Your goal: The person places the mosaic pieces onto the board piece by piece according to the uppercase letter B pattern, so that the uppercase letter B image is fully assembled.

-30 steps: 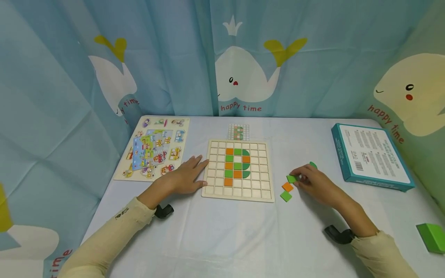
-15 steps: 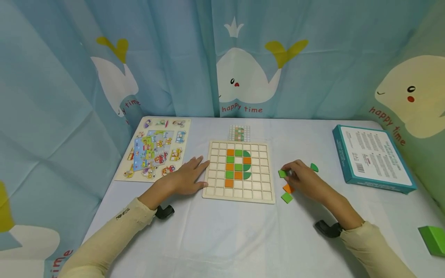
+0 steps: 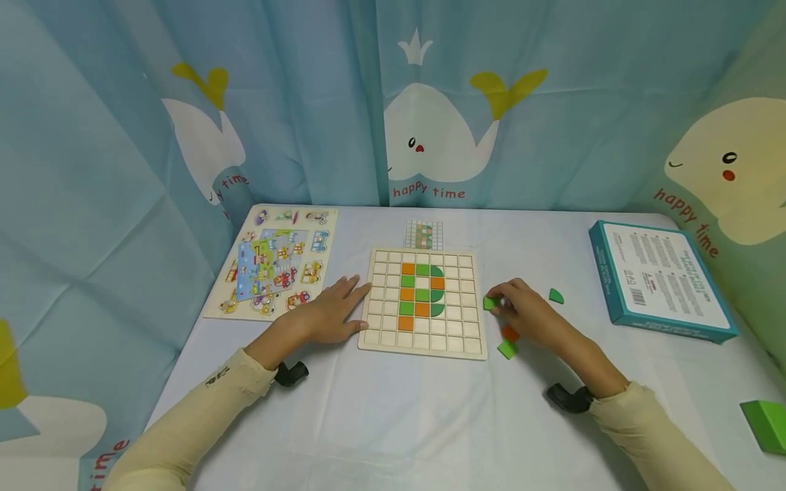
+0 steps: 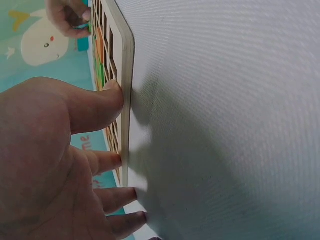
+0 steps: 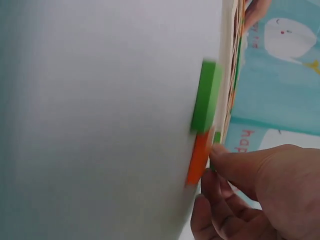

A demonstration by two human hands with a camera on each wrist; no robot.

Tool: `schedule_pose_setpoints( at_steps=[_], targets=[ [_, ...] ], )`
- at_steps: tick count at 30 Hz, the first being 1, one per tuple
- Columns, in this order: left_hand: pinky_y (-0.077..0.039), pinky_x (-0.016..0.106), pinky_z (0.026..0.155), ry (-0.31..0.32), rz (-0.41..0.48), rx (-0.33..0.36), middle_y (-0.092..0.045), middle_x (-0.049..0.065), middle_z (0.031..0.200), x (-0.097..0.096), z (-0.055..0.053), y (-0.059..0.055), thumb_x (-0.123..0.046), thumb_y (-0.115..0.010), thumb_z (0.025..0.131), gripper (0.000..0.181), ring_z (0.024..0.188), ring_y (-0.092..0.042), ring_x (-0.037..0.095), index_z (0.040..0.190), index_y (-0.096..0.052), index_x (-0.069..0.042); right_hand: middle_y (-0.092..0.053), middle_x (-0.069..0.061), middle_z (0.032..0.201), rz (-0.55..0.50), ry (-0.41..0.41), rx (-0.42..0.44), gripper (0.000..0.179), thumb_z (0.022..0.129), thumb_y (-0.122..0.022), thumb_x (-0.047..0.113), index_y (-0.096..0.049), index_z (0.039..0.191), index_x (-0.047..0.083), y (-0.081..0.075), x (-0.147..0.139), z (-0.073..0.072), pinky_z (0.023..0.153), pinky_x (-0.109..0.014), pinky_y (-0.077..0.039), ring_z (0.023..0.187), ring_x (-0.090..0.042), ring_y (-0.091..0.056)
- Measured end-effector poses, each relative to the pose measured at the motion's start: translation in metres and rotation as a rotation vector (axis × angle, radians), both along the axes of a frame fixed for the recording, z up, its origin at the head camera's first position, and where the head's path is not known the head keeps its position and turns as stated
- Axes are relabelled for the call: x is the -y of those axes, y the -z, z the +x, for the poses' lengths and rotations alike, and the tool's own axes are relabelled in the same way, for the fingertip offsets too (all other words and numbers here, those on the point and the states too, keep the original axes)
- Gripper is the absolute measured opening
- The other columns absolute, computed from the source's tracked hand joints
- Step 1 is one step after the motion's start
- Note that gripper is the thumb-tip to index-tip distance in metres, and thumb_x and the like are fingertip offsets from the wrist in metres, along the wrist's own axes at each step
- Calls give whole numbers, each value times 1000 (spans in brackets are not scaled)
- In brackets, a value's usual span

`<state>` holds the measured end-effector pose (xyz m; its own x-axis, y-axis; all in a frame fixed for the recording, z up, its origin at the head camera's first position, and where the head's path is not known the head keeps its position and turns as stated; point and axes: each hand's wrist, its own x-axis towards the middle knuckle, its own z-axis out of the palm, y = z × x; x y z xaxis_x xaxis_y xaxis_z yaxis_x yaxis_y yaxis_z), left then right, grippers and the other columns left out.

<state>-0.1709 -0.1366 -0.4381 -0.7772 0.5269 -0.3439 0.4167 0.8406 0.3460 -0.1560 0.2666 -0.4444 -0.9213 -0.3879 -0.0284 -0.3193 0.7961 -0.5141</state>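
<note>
A wooden grid board (image 3: 463,344) lies mid-table with orange, green and dark-green tiles set in its cells, forming a P-like figure. My left hand (image 3: 331,315) rests at its left edge, thumb and fingertips touching the frame, fingers fairly straight. In the left wrist view the thumb (image 4: 102,107) presses on the rim. Just right of the board, my right hand (image 3: 529,310) pinches a green square tile (image 3: 489,303) between thumb and fingers. Below that hand lie an orange square tile (image 3: 510,334) and another green square tile (image 3: 507,350). A green quarter-round tile (image 3: 556,296) lies to its right.
A small pattern card (image 3: 424,234) lies behind the board. On the left is a picture puzzle board (image 3: 215,308) with picture cards on top. A teal box (image 3: 666,279) lies at the right, and a green block (image 3: 764,426) near the right edge.
My right hand has moved left with the green square tile, from beside the loose tiles to near the board's right edge, uncovering the quarter-round tile. The left hand stays on the board.
</note>
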Motion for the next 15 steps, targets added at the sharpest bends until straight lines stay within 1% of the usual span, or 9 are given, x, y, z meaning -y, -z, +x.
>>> schedule_pose_setpoints(
  at_steps=[6,8,11,15],
  targets=[
    [-15,56,132,-2,-6,2,-7,16,177,0,0,-1,-49,-55,108,81,164,-5,39,171,-16,-16,-53,-22,127,4,55,19,28,103,-64,0,-61,131,-3,-7,16,5,90,-47,-58,107,-34,-62],
    [-14,55,132,-2,-10,3,-7,16,177,-1,0,-2,-49,-55,108,81,164,-5,39,171,-16,-16,-53,-22,128,8,56,16,29,104,-63,0,-60,132,-3,-9,20,6,89,-46,-59,108,-34,-63],
    [-14,55,132,-2,-11,6,-7,16,177,-1,0,-2,-49,-55,108,81,164,-5,39,171,-16,-16,-54,-21,127,4,25,0,28,104,-63,1,-60,132,-3,-10,28,10,88,-45,-59,107,-33,-63],
    [-14,55,132,-2,-7,5,-8,16,177,-1,1,-3,-48,-55,108,81,164,-5,39,171,-17,-16,-57,-18,121,-37,-58,-29,24,103,-65,0,-63,126,-2,-7,43,15,89,-43,-58,103,-28,-63]
  ],
)
